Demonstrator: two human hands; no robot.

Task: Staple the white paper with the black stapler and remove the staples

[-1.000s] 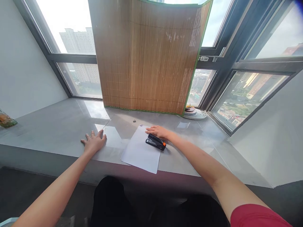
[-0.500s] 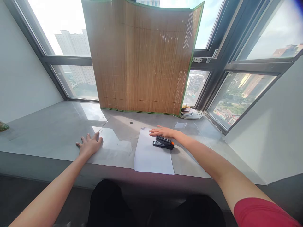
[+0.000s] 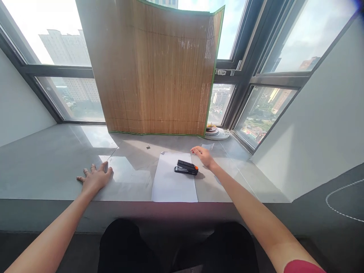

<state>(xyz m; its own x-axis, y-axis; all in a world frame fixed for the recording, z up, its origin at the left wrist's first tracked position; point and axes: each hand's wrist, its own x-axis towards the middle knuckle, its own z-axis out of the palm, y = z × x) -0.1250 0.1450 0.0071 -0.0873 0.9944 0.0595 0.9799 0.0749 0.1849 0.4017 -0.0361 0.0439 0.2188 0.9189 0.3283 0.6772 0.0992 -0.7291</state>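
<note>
Stapler (image 3: 186, 167) between hands (image 3: 96, 179) (nearer the right (image 3: 203, 156)).

There are two bare hands (image 3: 95, 179) (image 3: 203, 156), one black stapler with an orange end (image 3: 187, 166), one uppermost white rectangular paper sheet (image 3: 173, 187), one brown slatted mat with green edging (image 3: 159, 76), and one stack of round plates (image 3: 218, 135), their number unclear.

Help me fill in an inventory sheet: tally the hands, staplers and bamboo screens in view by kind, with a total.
Hands: 2, the left hand and the right hand
Stapler: 1, lying mostly on the white paper
Bamboo screen: 1, standing in front of the window
Total: 4
</note>
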